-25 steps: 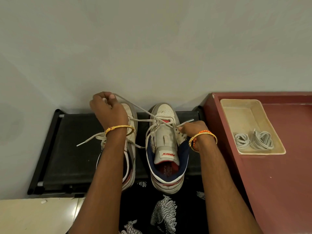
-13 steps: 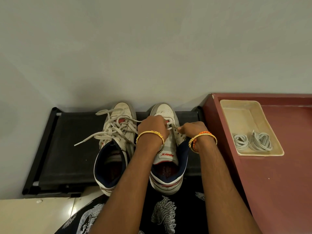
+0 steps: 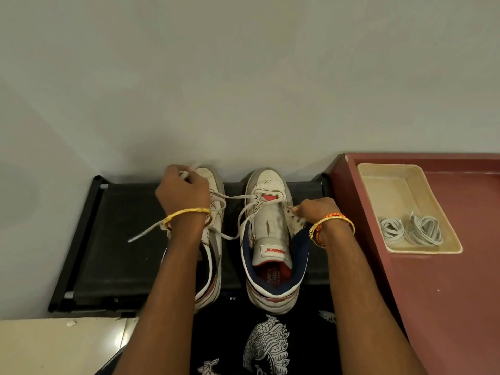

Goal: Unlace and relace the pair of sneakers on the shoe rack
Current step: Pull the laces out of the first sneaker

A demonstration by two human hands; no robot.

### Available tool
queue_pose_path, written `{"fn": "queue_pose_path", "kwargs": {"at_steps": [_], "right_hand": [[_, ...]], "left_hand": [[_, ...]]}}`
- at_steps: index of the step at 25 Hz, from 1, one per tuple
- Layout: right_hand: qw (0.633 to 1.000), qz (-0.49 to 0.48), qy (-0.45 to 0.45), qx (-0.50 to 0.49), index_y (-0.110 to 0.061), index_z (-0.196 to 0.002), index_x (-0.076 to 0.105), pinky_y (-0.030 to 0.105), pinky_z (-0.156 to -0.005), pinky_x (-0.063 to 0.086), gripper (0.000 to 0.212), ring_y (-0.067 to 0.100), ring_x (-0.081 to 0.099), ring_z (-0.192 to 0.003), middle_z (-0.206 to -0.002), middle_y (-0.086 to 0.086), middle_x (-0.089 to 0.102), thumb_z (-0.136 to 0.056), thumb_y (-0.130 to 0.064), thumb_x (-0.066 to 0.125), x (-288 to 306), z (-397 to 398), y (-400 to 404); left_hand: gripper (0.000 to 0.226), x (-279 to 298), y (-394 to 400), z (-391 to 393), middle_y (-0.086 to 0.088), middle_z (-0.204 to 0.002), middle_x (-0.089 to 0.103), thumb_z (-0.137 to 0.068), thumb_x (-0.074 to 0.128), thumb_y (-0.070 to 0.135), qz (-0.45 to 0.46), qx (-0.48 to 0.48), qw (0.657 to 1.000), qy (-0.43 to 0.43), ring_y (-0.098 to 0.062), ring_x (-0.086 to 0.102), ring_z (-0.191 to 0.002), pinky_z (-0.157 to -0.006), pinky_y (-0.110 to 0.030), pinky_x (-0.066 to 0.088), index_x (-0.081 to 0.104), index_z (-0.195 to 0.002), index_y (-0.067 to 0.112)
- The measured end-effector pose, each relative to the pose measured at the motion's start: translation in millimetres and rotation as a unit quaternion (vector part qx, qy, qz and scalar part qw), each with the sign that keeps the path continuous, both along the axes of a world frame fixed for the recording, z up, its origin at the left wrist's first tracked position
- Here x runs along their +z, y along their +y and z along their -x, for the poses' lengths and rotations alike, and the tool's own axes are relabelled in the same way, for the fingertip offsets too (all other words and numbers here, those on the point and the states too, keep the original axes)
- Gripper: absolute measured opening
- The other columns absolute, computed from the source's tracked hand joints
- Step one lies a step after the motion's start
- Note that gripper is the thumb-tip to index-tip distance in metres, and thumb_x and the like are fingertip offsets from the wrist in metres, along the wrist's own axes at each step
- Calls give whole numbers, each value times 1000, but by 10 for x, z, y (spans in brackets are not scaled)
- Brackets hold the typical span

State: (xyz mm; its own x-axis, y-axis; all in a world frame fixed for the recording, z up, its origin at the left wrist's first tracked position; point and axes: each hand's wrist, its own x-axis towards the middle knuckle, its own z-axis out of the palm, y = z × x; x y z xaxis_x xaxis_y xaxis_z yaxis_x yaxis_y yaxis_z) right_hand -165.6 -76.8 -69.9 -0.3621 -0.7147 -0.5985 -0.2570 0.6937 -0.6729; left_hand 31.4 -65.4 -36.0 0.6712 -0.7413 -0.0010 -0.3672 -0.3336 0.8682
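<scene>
My left hand [image 3: 183,191] is raised over the toe of the left white leather sneaker [image 3: 213,228], its fingers curled into a fist around a pale flat shoelace [image 3: 234,197] that runs taut from my grip across to the front eyelets of the right white sneaker with the navy collar and red insole [image 3: 270,234]. My right hand [image 3: 315,211] sits against the outer eyelet row of that right sneaker, thumb and fingertips pinched together at the edge of the flap; it seems to nip the lace there, though the strand itself is too small for me to make out between the fingers. A gold bangle circles each of my wrists, with an orange thread band beside the one on the right. Both sneakers stand side by side, toes toward the grey wall [image 3: 243,77], on the black fabric shelf of the metal-framed shoe rack [image 3: 113,253], their heels hanging just past its front edge. A loose lace end [image 3: 146,232] trails off to the left of the left sneaker over the rack. To the right, on a maroon surface [image 3: 446,307], a shallow cream plastic tray [image 3: 392,190] holds two coiled bundles of grey laces [image 3: 411,230].
</scene>
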Motion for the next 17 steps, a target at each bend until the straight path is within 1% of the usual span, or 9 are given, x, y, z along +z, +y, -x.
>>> {"fn": "queue_pose_path", "kwargs": {"at_steps": [1, 3, 4, 5, 6, 8, 11, 14, 17], "right_hand": [[1000, 0, 6, 7, 8, -96, 63, 45, -90, 50, 17, 33, 63, -102, -111, 24, 64, -85, -4, 60, -7, -8, -5], [999, 16, 28, 40, 6, -90, 67, 41, -81, 52, 15, 28, 64, -87, -102, 23, 67, -83, -6, 62, -2, -29, -9], [996, 37, 53, 64, 2, -87, 68, 39, -80, 53, 12, 25, 62, -83, -96, 21, 68, -82, -8, 63, 20, -45, -10], [990, 70, 89, 88, -3, -84, 69, 38, -81, 52, 9, 23, 61, -82, -91, 17, 69, -81, -9, 63, 44, -66, -12], [979, 109, 124, 118, -8, -83, 69, 35, -82, 53, 7, 21, 62, -84, -90, 11, 69, -80, -9, 63, 74, -97, -16], [947, 170, 174, 208, -12, -89, 71, 31, -84, 51, 13, 20, 62, -89, -92, 7, 68, -80, -8, 62, 104, -205, -53], [887, 150, 249, 357, -14, -104, 71, 37, -92, 49, 23, 29, 57, -107, -109, 13, 63, -82, -13, 65, 25, -381, -131], [862, 87, 319, 385, -17, -120, 63, 44, -100, 41, 32, 33, 41, -122, -127, 14, 49, -87, -20, 61, -58, -483, -118], [877, 119, 321, 337, -16, -115, 66, 42, -97, 43, 26, 31, 43, -120, -128, 13, 48, -90, -19, 60, -91, -525, -116]], "left_hand": [[17, 5, 28, -43, -11, -101, 59, -92, 52, 9, 15, 12, 1000, 18, -14, 56, -84, -64, -9, 45, 57, -106, 2], [39, -9, 64, -43, -13, -123, 49, -84, 61, 14, -18, 19, 1000, -9, -23, 54, -104, -91, -28, 47, 48, -121, 6], [58, -5, 91, -9, -14, -134, 39, -80, 65, 19, -61, 9, 997, -52, -29, 45, -119, -105, -40, 35, 40, -131, 10], [70, -3, 121, 43, -14, -142, 30, -78, 68, 25, -83, -13, 991, -103, -32, 34, -130, -111, -46, 22, 33, -138, 12], [73, 10, 157, 119, -13, -144, 29, -78, 67, 28, -68, -55, 986, -144, -32, 29, -134, -112, -45, 17, 32, -140, 12], [55, 9, 225, 303, -11, -130, 44, -78, 62, 30, -4, -178, 971, -159, -28, 42, -124, -103, -37, 32, 49, -128, 10], [30, -163, 289, 543, -12, -109, 51, -78, 57, 24, -111, -315, 937, -100, -26, 52, -104, -81, -30, 41, 59, -103, 8], [23, -295, 239, 569, -17, -104, 64, -82, 56, 11, -187, -300, 932, -77, -32, 59, -99, -78, -32, 45, 64, -102, 3], [21, -348, 222, 556, -20, -98, 67, -84, 53, 4, -177, -261, 948, -45, -35, 60, -94, -71, -30, 43, 67, -99, 0]]}}
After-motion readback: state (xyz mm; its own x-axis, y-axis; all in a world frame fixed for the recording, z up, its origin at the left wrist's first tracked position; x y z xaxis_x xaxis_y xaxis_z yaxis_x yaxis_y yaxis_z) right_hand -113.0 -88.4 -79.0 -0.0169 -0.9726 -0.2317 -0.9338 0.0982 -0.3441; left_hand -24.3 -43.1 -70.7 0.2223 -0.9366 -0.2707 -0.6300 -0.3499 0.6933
